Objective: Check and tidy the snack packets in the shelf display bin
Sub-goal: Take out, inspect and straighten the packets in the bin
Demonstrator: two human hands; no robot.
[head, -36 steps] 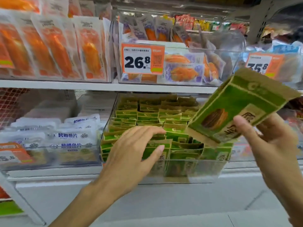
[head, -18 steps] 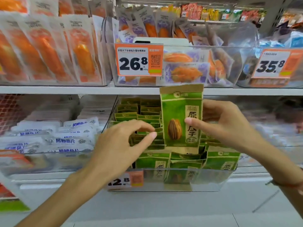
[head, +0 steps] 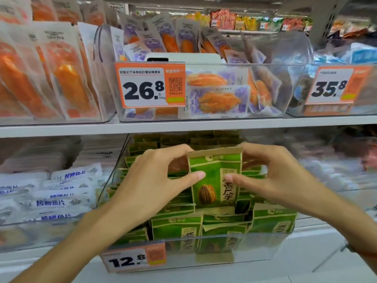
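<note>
**Both hands on one green packet over the shelf bin**

Head view. Shop shelving fills the frame, two tiers in sight. Upper shelf [head: 183, 125]: a clear tub [head: 265, 111] of purple-and-orange pouches, fronted by an orange price tag reading 26.8 [head: 150, 84]. Left of it, a row of upright orange pouches [head: 51, 74]. Far right, a second tag reading 35.8 [head: 334, 86] on another tub; contents behind it too blurred to tell.

Lower tier: a clear display bin [head: 255, 252] packed with green snack packets [head: 177, 231] in rows running front to back. Front row stands upright against the bin wall; rows behind lean and overlap unevenly. A 12.8 price tag [head: 133, 258] sits on the bin's lower left front. Just left of the bin, white packets with blue print [head: 53, 201] lie stacked in a neighbouring tub.

One green packet [head: 214, 176] is held upright above the middle rows, label facing the camera, a seed picture near its bottom. Its lower edge meets the packets beneath; whether it rests on them cannot be told.

Left hand [head: 155, 178]: reaches in from lower left, fingers arched over the packet's top left corner, thumb pressed on its face. Grip: pinching the packet.

Right hand [head: 271, 176]: comes from lower right, mirrored pose, fingers curled behind the top right corner, thumb on the label. Grip: pinching the same packet. A band shows at the right wrist, edge of frame.
</note>
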